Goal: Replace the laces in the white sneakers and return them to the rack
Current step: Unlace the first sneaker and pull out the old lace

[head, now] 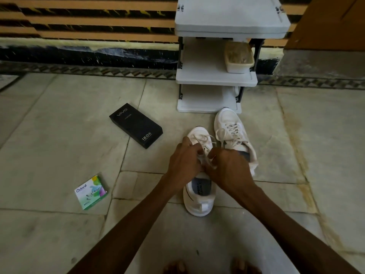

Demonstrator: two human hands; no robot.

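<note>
**As both hands close on the lace of the near sneaker**

While I look down from the head camera, my left hand [183,161] and right hand [227,165] meet over the middle of the near sneaker [197,204]. It stands on the floor [59,135] with its heel toward me and its toe toward the rack [215,80]. Fingers of both hands are curled and pinched on the white lace [203,138], and loose loops of it lie over the toe end just past my knuckles. The backs of my hands hide exactly how each fingertip sits.

Just right of it and farther off stands the second sneaker [231,133], laced, its toe at the front edge of the rack's lowest shelf and its heel close beside my right hand. A lidded tub [238,57] sits at the right end of the rack's middle shelf.

To the left, a black box [136,125] lies at a slant, well apart from my left hand. A small green box [91,192] lies nearer me and farther left. A wide stretch of tile separates both boxes from my left forearm, and more tile runs right of the second sneaker.
</note>
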